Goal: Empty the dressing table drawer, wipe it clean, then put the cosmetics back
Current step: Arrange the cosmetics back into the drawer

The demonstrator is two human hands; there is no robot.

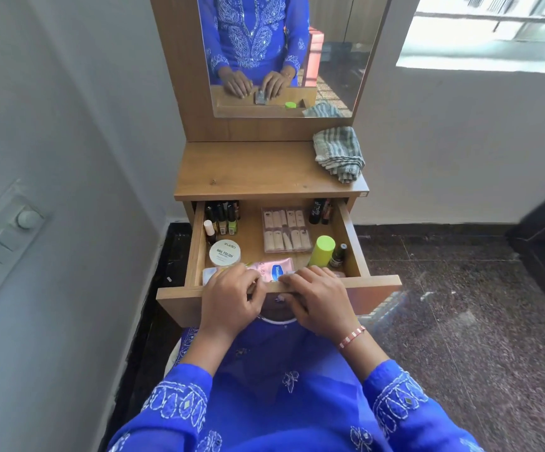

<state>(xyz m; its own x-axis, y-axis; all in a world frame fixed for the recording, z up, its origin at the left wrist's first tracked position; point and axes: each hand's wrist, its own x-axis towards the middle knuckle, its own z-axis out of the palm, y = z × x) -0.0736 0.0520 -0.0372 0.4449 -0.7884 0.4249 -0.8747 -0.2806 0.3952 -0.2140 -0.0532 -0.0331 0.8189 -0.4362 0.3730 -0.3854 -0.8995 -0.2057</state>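
Note:
The wooden drawer (351,236) of the dressing table stands pulled out, full of cosmetics. Inside are nail polish bottles (223,216) at the back left, a round white tub (224,252), a clear box of press-on nails (284,230), a lime-capped bottle (322,251), a small dark bottle (339,256), dark tubes (319,211) at the back right and a pink lotion tube (272,269) at the front. My left hand (232,298) and my right hand (316,296) both grip the drawer's front edge, fingers curled over it.
A folded striped cloth (339,153) lies on the right of the tabletop (248,171). A mirror (284,53) rises behind it. A wall with a switch panel (0,243) is on the left; a window (493,31) and speckled floor (460,305) are on the right.

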